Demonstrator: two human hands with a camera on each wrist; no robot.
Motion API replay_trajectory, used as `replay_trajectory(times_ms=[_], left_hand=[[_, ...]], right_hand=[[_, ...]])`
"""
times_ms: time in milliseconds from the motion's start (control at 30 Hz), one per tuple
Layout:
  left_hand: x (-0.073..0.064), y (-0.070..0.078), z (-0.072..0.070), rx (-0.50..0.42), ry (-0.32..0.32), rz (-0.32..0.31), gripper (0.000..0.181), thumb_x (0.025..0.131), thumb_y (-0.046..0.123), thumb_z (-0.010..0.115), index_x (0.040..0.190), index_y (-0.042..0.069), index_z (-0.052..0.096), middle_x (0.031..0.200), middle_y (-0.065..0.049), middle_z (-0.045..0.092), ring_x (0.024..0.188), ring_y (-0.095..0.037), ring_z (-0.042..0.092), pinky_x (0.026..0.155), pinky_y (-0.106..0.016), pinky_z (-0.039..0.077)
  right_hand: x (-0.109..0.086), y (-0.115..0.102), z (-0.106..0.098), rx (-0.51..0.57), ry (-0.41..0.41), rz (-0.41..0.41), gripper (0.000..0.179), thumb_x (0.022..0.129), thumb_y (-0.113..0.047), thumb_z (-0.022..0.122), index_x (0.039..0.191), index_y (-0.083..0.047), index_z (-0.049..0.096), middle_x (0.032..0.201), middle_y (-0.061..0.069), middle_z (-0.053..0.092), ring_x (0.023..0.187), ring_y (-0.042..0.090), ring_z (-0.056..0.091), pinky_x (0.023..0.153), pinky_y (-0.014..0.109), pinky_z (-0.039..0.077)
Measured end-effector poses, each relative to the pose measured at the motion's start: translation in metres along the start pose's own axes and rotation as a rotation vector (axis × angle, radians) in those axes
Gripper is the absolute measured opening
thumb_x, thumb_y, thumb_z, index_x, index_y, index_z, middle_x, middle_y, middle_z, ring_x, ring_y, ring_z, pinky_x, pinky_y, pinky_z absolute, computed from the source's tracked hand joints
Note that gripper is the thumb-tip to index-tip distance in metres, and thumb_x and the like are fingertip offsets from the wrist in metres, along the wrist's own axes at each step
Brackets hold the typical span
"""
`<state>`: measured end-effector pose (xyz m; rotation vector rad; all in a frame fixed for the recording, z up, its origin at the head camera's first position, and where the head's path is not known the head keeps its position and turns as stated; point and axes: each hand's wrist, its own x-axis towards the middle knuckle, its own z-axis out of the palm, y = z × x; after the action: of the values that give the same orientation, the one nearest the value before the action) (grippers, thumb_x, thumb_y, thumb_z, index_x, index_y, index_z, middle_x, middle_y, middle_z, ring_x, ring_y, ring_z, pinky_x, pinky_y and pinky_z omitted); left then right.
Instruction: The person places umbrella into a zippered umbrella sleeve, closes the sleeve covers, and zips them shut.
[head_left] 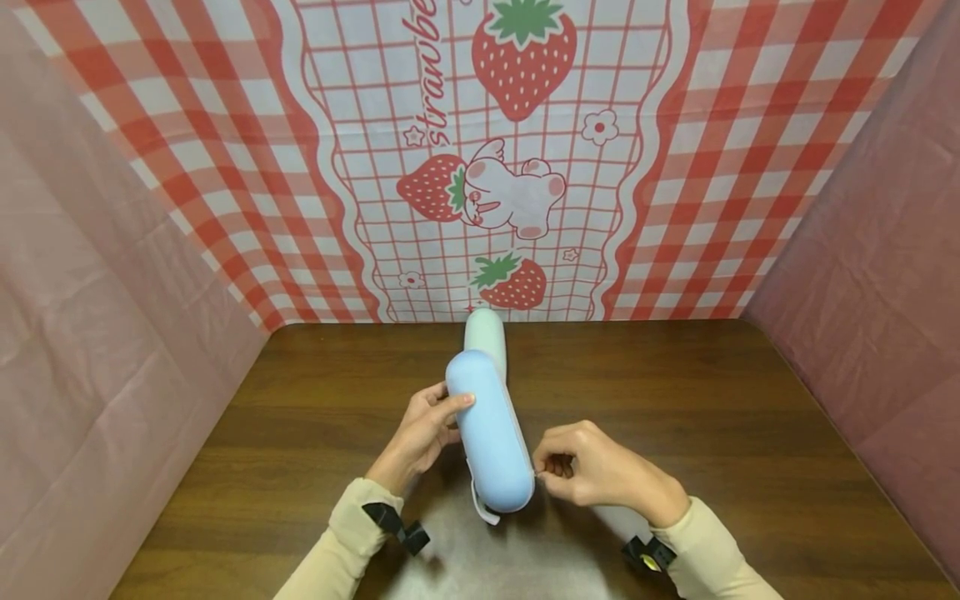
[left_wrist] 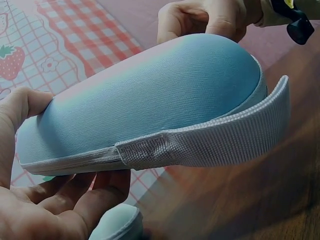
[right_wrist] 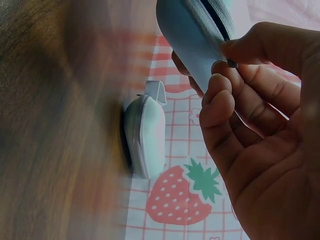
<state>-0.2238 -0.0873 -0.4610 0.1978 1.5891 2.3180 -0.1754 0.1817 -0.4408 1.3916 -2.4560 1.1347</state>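
Observation:
A light blue, long rounded zip case (head_left: pixel 491 442) is held above the table by my left hand (head_left: pixel 423 429), thumb on its top face and fingers beneath. A white webbing strap (left_wrist: pixel 215 145) is fixed along its left side and sticks out past the near end. On the other side, my right hand (head_left: pixel 600 467) pinches the zipper pull (right_wrist: pixel 232 63) between thumb and forefinger, close to the near end. The right wrist view shows a dark zipper line running up from the pull.
Behind the blue case a pale green case (head_left: pixel 486 337) of similar shape lies on the brown wooden table (head_left: pixel 660 375). It has a small white loop (right_wrist: pixel 156 91) at one end. A strawberry-print cloth (head_left: pixel 517 200) stands at the table's back edge, with pink cloth (head_left: pixel 112 317) at both sides.

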Motion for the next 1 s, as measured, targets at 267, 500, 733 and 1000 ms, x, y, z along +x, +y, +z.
replay_trajectory(times_ms=[267, 500, 733, 1000], left_hand=[[0.000, 0.000, 0.000, -0.003, -0.005, -0.002, 0.056, 0.093, 0.010, 0.065, 0.141, -0.012, 0.045, 0.110, -0.006, 0.069, 0.097, -0.019, 0.072, 0.080, -0.043, 0.061], [0.000, 0.002, 0.000, -0.013, 0.029, 0.011, 0.057, 0.093, 0.012, 0.065, 0.142, -0.009, 0.047, 0.111, -0.006, 0.068, 0.098, -0.019, 0.071, 0.080, -0.042, 0.060], [-0.002, 0.005, 0.001, -0.023, 0.047, 0.025, 0.061, 0.093, 0.013, 0.066, 0.147, -0.005, 0.043, 0.123, -0.011, 0.063, 0.105, -0.022, 0.070, 0.084, -0.044, 0.060], [-0.004, 0.005, 0.006, -0.082, 0.016, 0.039, 0.067, 0.091, 0.010, 0.066, 0.150, -0.002, 0.037, 0.127, -0.012, 0.059, 0.109, -0.023, 0.068, 0.088, -0.048, 0.059]], right_hand=[[0.000, 0.000, 0.001, -0.007, 0.008, -0.014, 0.025, 0.079, 0.007, 0.070, 0.081, -0.018, 0.068, 0.074, -0.010, 0.058, 0.062, 0.003, 0.055, 0.052, 0.015, 0.047], [-0.001, 0.002, 0.003, -0.007, 0.037, 0.076, 0.022, 0.083, 0.001, 0.072, 0.087, -0.019, 0.065, 0.075, -0.012, 0.060, 0.066, -0.001, 0.056, 0.055, 0.019, 0.052], [0.001, 0.001, 0.009, 0.083, 0.078, 0.266, 0.040, 0.094, -0.019, 0.075, 0.127, -0.002, 0.061, 0.100, 0.001, 0.070, 0.085, 0.006, 0.067, 0.071, 0.027, 0.060], [0.004, -0.001, 0.022, 0.202, 0.022, 0.406, 0.079, 0.088, -0.034, 0.082, 0.148, -0.002, 0.041, 0.119, 0.018, 0.071, 0.098, 0.016, 0.074, 0.077, 0.025, 0.061]])
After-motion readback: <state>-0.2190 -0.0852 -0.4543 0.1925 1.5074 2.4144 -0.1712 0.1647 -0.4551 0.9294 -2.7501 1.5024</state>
